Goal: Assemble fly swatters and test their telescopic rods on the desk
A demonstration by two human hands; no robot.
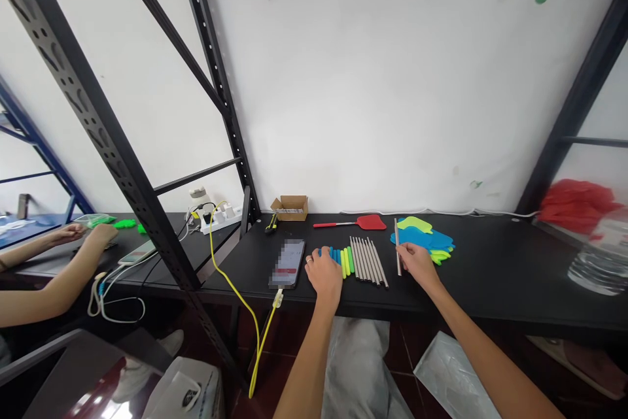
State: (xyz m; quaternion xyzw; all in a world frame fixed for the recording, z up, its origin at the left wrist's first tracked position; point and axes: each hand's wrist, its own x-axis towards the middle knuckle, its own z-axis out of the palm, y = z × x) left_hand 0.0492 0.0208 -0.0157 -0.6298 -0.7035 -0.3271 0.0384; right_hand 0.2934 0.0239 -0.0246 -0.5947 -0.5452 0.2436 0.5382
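My right hand (418, 265) pinches a thin metal rod (397, 234), held nearly upright over the black table. To its right lies a pile of flat plastic swatter heads, with blue heads (432, 238) in the middle and a yellow-green head (416, 224) on top. Several metal rods (367, 259) lie side by side between my hands. My left hand (324, 275) has its fingers curled over the left end of a row of handles, on a blue handle (337, 255). Yellow handles (347, 262) and a green handle (350, 259) continue that row.
A red fly swatter (371, 222) lies along the back, near a small cardboard box (293, 208). Left of my hand is a phone (288, 264) with a yellow cable (260, 340). Black shelf posts (122, 164) rise beside me. Another person's arms (73, 268) show at left.
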